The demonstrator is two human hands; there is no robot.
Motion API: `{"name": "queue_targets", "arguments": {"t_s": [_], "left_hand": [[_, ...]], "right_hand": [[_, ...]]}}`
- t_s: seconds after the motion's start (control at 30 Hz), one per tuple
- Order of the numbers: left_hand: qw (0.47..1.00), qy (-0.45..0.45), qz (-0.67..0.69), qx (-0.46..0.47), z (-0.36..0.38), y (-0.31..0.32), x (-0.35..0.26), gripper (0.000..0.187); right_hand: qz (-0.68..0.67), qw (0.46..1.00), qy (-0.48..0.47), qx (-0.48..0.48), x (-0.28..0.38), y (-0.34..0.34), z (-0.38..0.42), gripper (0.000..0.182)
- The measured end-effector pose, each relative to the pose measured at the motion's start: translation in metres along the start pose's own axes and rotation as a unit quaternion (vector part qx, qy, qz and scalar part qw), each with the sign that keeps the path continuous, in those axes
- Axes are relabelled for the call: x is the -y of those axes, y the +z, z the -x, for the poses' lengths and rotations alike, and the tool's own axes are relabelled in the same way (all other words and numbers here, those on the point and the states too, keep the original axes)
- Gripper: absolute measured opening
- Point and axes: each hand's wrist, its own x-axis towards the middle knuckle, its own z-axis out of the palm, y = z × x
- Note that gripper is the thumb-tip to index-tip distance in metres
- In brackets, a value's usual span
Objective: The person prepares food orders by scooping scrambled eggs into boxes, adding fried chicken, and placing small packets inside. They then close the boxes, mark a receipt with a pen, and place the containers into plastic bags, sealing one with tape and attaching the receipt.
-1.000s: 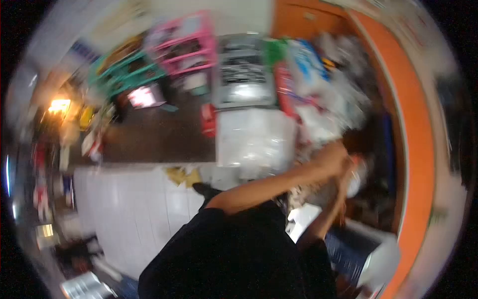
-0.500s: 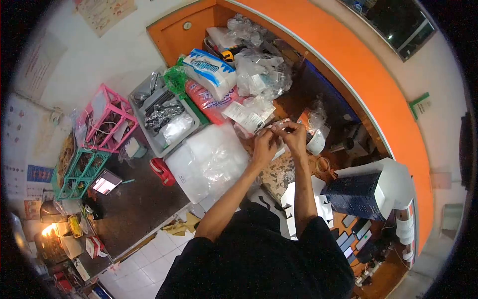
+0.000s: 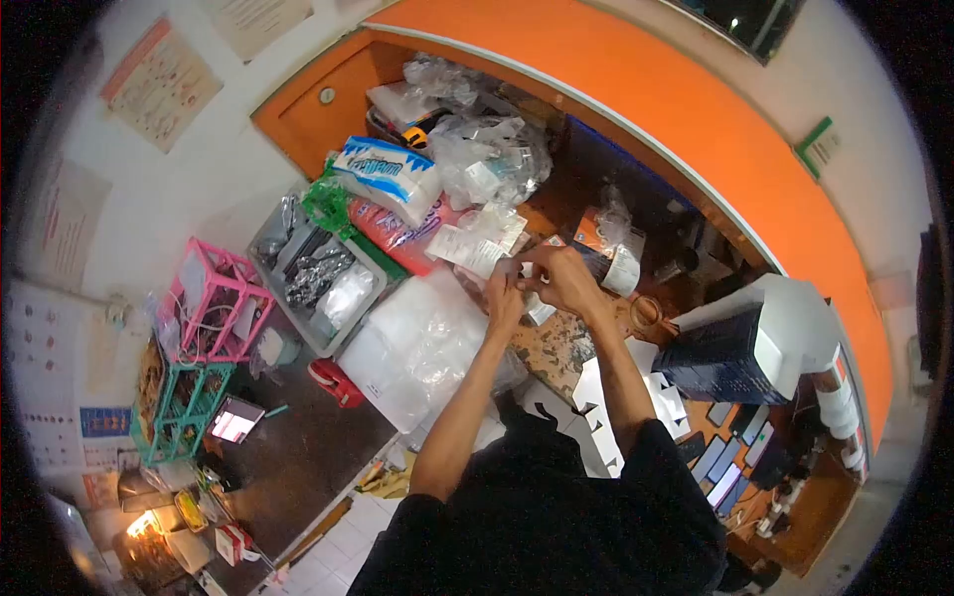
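Over the worn worktop, my left hand (image 3: 504,290) and my right hand (image 3: 559,278) are close together, fingers bent inward and nearly meeting. Both are closed in a pinch; whatever lies between the fingertips is too small and covered to make out. A small white box (image 3: 540,312) shows just below my hands, partly hidden by them. Beyond my left hand lie printed white paper labels (image 3: 467,248). To the right of my right hand stands a roll of white labels (image 3: 624,270), with a roll of brownish tape (image 3: 646,312) nearer to me.
Clear plastic sheets (image 3: 412,338) lie left of my arms, beside a grey bin (image 3: 343,333) of plastic-wrapped items. A blue-and-white tissue pack (image 3: 388,177) rests on a pink pack (image 3: 397,228). A red tape dispenser (image 3: 335,382), a large dark box (image 3: 711,353) and several phones (image 3: 723,472) surround the work area.
The camera view has turned and shifted, so surroundings appear displaced. My hands stay together over the worktop; my right hand now bends further over, with its back showing more.
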Motion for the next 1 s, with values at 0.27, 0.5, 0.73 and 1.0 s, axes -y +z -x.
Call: {"name": "queue_targets", "arguments": {"t_s": [0.27,0.5,0.73,1.0], "left_hand": [[0.997,0.018,-0.049,0.064,0.002,-0.015,0.032,0.027],[0.995,0.032,0.055,0.083,0.004,-0.008,-0.002,0.032],[0.988,-0.054,-0.092,0.114,-0.004,-0.014,-0.029,0.029],[0.988,0.081,-0.047,0.121,-0.002,-0.002,-0.008,0.022]], "right_hand": [[-0.095,0.995,0.006,-0.037,-0.030,0.016,-0.003,0.018],[-0.075,0.986,0.047,-0.139,-0.050,0.035,-0.010,0.026],[-0.053,0.987,-0.051,-0.144,-0.038,0.006,0.012,0.022],[-0.029,0.993,-0.075,-0.087,-0.025,0.002,-0.014,0.031]]}}
